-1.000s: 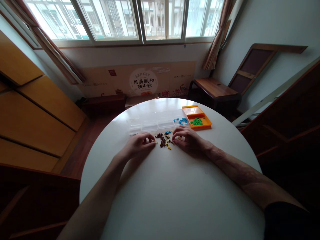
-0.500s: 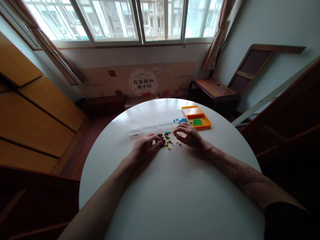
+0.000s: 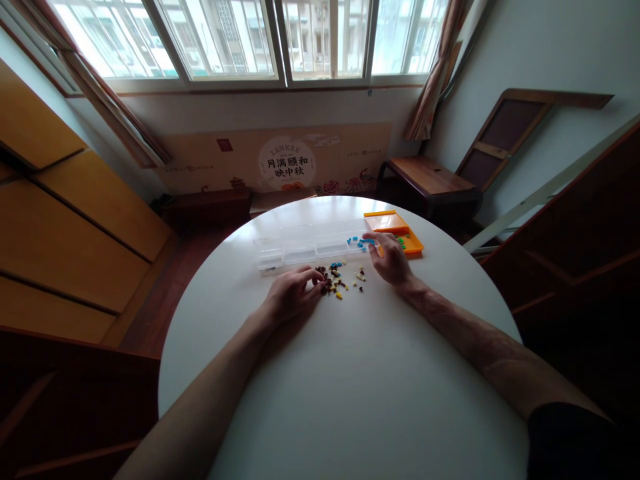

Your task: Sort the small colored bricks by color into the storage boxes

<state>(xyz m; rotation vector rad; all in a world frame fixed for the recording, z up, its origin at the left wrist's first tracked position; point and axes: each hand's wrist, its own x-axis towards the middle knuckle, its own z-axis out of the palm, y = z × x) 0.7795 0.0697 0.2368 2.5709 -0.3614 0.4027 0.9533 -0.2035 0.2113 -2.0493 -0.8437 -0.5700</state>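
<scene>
Our right grip (image 3: 393, 260) is spread near the surface's (image 3: 350, 387) far edge; our left grip (image 3: 291, 292), we cannot tell. Brown pieces (image 3: 327, 283) look light, stiff: we'd pinch their sides.

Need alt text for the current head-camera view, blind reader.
A person's left hand is at a loose pile of small, mostly brown and yellow pieces on a round-edged white table; the right hand is beside small blue pieces in a clear plastic compartment box, partly covering an orange plastic tray with green pieces. A window is behind.

Dark sleeve (image 3: 567, 440), bare forearms (image 3: 460, 330)
</scene>
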